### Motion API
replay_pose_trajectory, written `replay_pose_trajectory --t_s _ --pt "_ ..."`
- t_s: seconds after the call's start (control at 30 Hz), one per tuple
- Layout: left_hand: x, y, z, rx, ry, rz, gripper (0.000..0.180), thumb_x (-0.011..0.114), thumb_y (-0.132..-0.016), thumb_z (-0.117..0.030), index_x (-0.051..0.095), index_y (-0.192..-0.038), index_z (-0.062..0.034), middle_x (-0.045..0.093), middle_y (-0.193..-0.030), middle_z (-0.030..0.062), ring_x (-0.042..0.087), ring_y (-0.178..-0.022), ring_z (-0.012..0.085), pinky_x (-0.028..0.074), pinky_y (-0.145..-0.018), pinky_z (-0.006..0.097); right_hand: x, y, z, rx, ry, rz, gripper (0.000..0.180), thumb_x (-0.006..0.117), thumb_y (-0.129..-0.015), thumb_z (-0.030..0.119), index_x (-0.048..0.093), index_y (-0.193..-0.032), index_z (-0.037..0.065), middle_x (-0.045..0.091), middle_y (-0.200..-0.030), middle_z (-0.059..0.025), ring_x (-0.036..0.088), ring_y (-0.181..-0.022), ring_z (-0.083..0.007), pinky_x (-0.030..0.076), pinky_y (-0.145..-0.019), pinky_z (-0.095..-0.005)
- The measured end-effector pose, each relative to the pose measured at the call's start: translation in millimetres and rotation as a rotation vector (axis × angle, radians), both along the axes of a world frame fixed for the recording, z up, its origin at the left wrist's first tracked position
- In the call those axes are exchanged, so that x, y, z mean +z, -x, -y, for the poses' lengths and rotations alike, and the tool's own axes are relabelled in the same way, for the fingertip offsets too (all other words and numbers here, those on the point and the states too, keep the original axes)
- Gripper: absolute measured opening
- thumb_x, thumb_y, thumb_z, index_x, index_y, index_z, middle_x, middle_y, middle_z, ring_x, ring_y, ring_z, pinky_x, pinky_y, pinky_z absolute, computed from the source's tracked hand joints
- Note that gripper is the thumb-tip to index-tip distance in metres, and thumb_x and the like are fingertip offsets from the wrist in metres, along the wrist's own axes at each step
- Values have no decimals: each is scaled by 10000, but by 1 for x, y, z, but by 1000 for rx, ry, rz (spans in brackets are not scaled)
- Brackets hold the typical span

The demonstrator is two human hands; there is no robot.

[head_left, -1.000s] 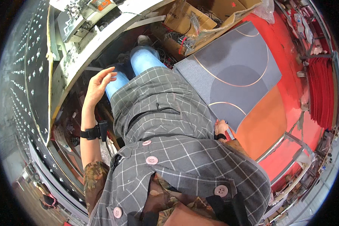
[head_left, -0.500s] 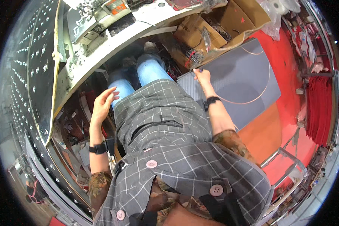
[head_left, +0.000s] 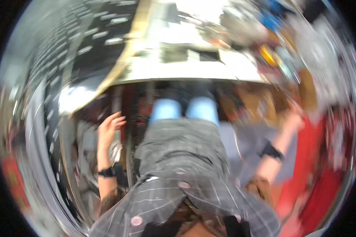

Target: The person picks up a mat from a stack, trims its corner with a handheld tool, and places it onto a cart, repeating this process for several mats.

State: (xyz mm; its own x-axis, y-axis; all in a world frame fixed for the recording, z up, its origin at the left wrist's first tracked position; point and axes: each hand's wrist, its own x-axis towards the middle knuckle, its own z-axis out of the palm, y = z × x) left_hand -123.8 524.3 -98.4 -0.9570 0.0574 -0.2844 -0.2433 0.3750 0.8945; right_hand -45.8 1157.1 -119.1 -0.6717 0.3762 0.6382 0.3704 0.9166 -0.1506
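Note:
My left hand [head_left: 110, 129] hangs over the left side of my lap, fingers apart, with nothing in it. Reaching out to the far right, my right hand [head_left: 292, 119] is beside the cardboard box [head_left: 310, 89]. It is smeared by motion; its fingers look closed, with a thin dark thing at the tips that I cannot make out. Below that hand a grey board [head_left: 247, 146] lies beside my lap, and a thin copper-coloured wire [head_left: 237, 144] curves over it.
A white worktable [head_left: 178, 69] with a pale edge spans the front, with blurred items at its back right. A black studded panel [head_left: 103, 43] stands at the left. Clear plastic bags [head_left: 322, 59] and stacked red material [head_left: 322, 193] are on the right.
The view has swung, so the worktable now lies straight across the front. My right hand has moved right and outward from the board's near corner. My left hand stays raised with its fingers apart.

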Motion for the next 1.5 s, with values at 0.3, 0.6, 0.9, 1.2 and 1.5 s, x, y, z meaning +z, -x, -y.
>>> replay_pose_trajectory --t_s 0.3,0.6,0.9,1.2,1.5 --pt "86 -7 139 419 -312 -470 375 489 -925 -235 481 -1234 -22 629 -1037 155 644 -880 219 513 -741 286 -6 64 82 220 731 211 320 518 -879 329 633 -898 32 603 -746 -51 544 -583 -132 459 -535 -294" --pt "120 -57 413 1305 -922 -944 321 376 -947 -158 352 -1173 69 510 -1124 237 573 -947 337 510 -764 396 14 81 110 301 759 323 315 561 -853 330 647 -868 27 610 -710 -56 532 -554 -130 441 -516 -291" --pt "109 -82 487 1514 -1066 -1094 462 290 -926 -82 184 -1322 131 254 -1388 298 381 -1247 363 374 -1002 429 38 84 142 331 780 401 313 603 -826 331 661 -838 23 618 -675 -62 520 -526 -129 423 -497 -288" --pt "100 -49 536 1486 -1056 -1266 441 340 -951 -225 326 -1204 135 416 -1263 254 449 -1171 348 399 -996 412 32 52 127 288 866 431 314 645 -800 332 675 -808 19 625 -640 -67 509 -497 -127 405 -478 -286" --pt "139 -4 479 1255 -832 -1203 266 339 -915 -68 473 -1087 82 548 -1087 229 576 -990 344 518 -849 411 1 66 157 628 1143 243 253 589 -864 168 488 -660 59 423 -505 24 366 -398 -73 299 -369 -239"
